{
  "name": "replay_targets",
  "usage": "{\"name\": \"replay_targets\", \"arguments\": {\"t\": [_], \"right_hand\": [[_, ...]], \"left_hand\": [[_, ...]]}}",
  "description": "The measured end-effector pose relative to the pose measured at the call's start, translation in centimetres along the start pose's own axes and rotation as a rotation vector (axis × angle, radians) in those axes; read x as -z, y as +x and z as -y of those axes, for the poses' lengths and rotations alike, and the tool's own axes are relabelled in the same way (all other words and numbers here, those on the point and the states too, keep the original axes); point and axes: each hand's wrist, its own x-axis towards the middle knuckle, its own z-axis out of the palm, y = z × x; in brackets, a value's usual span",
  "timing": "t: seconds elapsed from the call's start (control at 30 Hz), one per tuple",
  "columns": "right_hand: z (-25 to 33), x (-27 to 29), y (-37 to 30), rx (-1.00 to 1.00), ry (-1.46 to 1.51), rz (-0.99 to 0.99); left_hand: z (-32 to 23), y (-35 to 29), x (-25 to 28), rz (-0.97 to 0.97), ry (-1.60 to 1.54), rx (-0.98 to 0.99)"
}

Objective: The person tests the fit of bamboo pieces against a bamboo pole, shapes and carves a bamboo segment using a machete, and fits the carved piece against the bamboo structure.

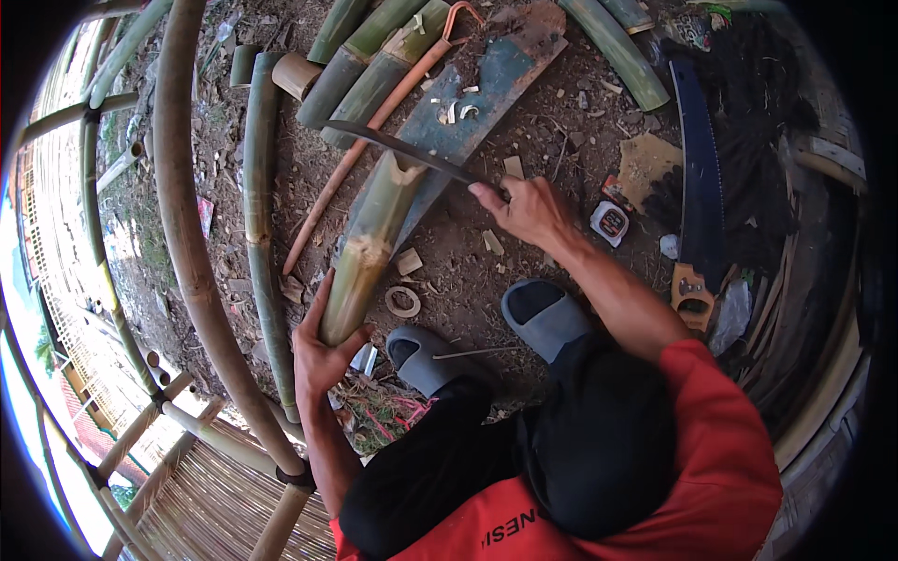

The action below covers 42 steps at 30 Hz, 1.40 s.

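- Head view, with 12 o'clock at its top: a long blue-green board (510, 73) slants across the ground from about 1 o'clock toward 7 o'clock, passing under the upper part of the bamboo.
- A handsaw (702, 178) lies well apart, between 2 and 3 o'clock from the right hand.
- The bamboo piece (371, 245) is a little above and left of the middle, its long axis running from 7 o'clock at the near end to nearly 1 o'clock at the far end. Its far half overlaps the board; whether it rests there cannot be told.
- The knife (398, 147) points toward 10 o'clock, crossing that axis at close to a right angle over the far end. This crossing seems the relation that matters; whether the edge touches the bamboo is unclear.
- The left hand (321, 351) is the nearer one, thumb and fingers spread around the near end and grasping it; the bamboo extends from it toward 1 o'clock.
- The right hand (535, 217) is clenched on the knife's handle, apart from the bamboo, with the far end toward 10 o'clock.
- A tape measure (610, 222) lies near the right hand, at 3 o'clock.
- The notched mouth (404, 175) sits directly below the blade.
- Curled shavings (452, 113) lie on the board, at 1 o'clock from the mouth.
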Motion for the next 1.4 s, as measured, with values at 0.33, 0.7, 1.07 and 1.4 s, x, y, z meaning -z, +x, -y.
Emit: {"name": "replay_targets", "arguments": {"t": [0.33,0.7,1.07,1.4], "right_hand": [[0.4,-0.1,-2.0,-0.026,0.024,-0.047],[0.4,1.2,0.0,-0.041,0.048,0.084],[4.6,3.0,-1.4,0.108,0.069,0.109],[3.0,1.6,-1.5,0.178,0.102,0.03]], "left_hand": [[0.8,0.5,0.7,-0.007,0.049,-0.009],[0.1,1.1,0.6,-0.052,0.335,-0.083],[1.5,0.6,1.2,-0.021,0.346,-0.082],[0.2,0.0,0.6,-0.048,0.181,-0.026]]}}
